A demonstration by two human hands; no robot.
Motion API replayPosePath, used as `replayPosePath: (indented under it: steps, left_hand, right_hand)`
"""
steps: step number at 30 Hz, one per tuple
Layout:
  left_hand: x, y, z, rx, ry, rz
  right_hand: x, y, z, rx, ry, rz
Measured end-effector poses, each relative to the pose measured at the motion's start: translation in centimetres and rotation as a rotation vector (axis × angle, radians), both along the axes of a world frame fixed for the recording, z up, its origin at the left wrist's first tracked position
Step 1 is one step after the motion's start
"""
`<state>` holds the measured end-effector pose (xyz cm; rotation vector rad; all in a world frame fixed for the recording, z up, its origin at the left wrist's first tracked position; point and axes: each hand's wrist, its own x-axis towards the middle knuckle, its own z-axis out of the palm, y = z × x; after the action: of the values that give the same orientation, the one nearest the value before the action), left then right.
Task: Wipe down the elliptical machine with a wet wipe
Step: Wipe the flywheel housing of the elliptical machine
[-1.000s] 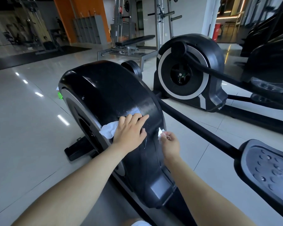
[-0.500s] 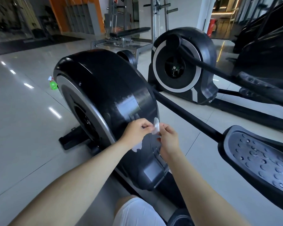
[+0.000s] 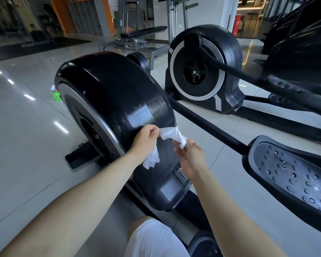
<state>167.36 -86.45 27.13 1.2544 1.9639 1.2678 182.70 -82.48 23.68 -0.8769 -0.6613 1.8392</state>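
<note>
The elliptical machine's black flywheel housing fills the centre, with a wet, shiny patch on its upper right face. A crumpled white wet wipe is stretched between my hands just in front of the housing. My left hand pinches one end, and a loose tail of the wipe hangs below it. My right hand is palm up under the other end, fingers relaxed, with the wipe resting on its fingertips. The machine's black pedal lies at the right.
A second elliptical machine stands behind to the right, its crank arm crossing toward the pedals. A green spray bottle sits on the tiled floor left of the housing. A weight bench stands farther back. My knee in white shorts shows at the bottom.
My left hand has lifted off the housing and brought the wipe to my right hand. The wipe is now pulled out between both hands, and the camera has moved back a little.
</note>
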Motion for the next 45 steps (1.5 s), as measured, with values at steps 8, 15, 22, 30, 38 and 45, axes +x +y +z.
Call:
replayPosePath:
  steps: [8,15,22,30,38,45]
  left_hand:
    - [-0.1,0.3,0.1,-0.031,-0.024,0.076]
    - [-0.9,0.5,-0.3,-0.078,-0.036,0.13]
    - [-0.7,-0.1,-0.4,-0.342,0.268,-0.212]
    - [1.7,0.4,0.1,-0.17,0.134,-0.261]
    - [1.9,0.8,-0.9,-0.043,0.245,-0.202]
    - [3.1,2.2,-1.7,-0.016,0.089,-0.224]
  right_hand:
    - [-0.3,-0.2,0.2,-0.094,0.132,-0.092]
    - [0.3,0.4,-0.4,-0.152,0.167,-0.202]
    - [0.6,0.3,0.1,-0.106,0.239,-0.092]
    - [-0.2,0.7,0.7,0.063,0.009,-0.088]
    - [0.5,1.5,1.4,0.079,-0.216,-0.22]
    - [0.6,1.3,2.0,0.147,-0.083,-0.128]
